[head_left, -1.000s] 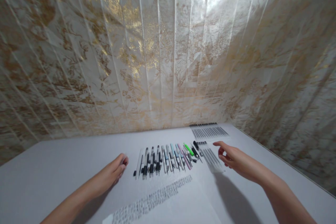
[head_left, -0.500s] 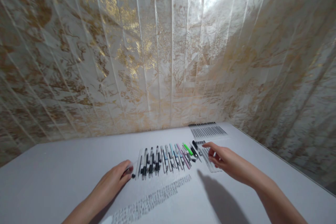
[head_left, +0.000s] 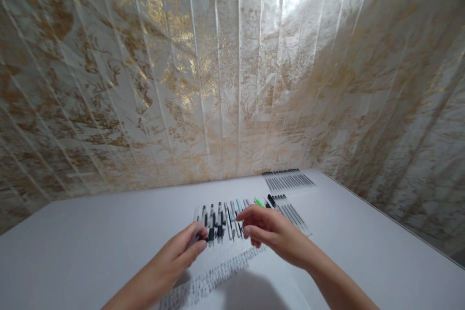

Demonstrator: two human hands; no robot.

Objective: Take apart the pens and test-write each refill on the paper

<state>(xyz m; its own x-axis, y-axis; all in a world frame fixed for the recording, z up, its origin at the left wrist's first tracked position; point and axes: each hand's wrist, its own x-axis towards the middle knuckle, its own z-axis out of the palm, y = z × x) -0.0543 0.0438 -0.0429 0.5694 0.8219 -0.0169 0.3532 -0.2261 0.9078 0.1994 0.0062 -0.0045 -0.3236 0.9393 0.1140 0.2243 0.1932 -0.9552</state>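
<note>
Endwise, most pens point nearward, right hand spread, left hand curled, hold unclear.

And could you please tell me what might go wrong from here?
The right hand hides part of the row of pens from view, so it might brush some out of line unnoticed. The left hand is at the row's left end and could nudge the pens there.
</note>
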